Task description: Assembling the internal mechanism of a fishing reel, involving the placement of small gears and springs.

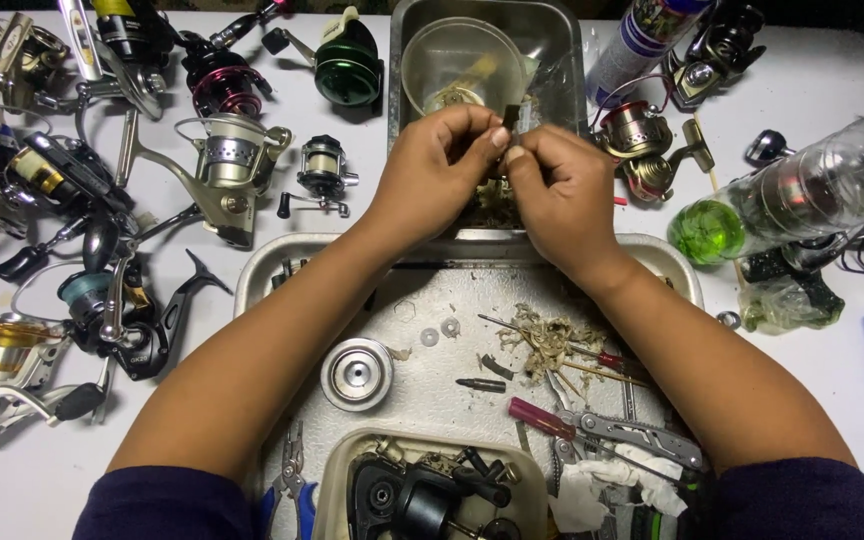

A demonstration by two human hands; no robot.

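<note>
Both hands are meeting just above the far rim of the metal tray (262,270): the left hand (432,170) and the right hand (562,190) are pinching one small dark part (512,118) between closed fingertips. Inside the tray, a round silver spool (356,373) is lying near its left side, and a multi-tool (632,432) is lying toward its right.
</note>
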